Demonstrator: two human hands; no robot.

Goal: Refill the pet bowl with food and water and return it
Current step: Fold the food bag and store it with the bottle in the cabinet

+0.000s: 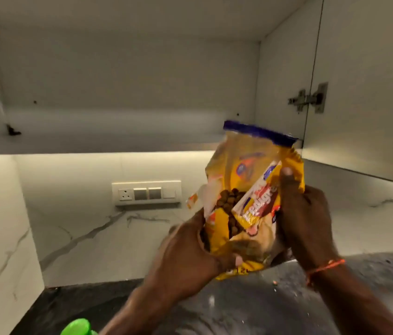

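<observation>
A yellow pet food bag with a blue end strip is held in the air in front of an open wall cabinet. Its torn side faces me and brown kibble shows inside. My left hand grips the bag's lower left part. My right hand grips its right side, thumb pressed on the front. An orange thread band sits on my right wrist. No pet bowl is in view.
The wall cabinet shelf lies behind the bag, its door swung open at right. A switch panel sits on the marble backsplash. Below is a dark stone counter. A green cap peeks in at the bottom left.
</observation>
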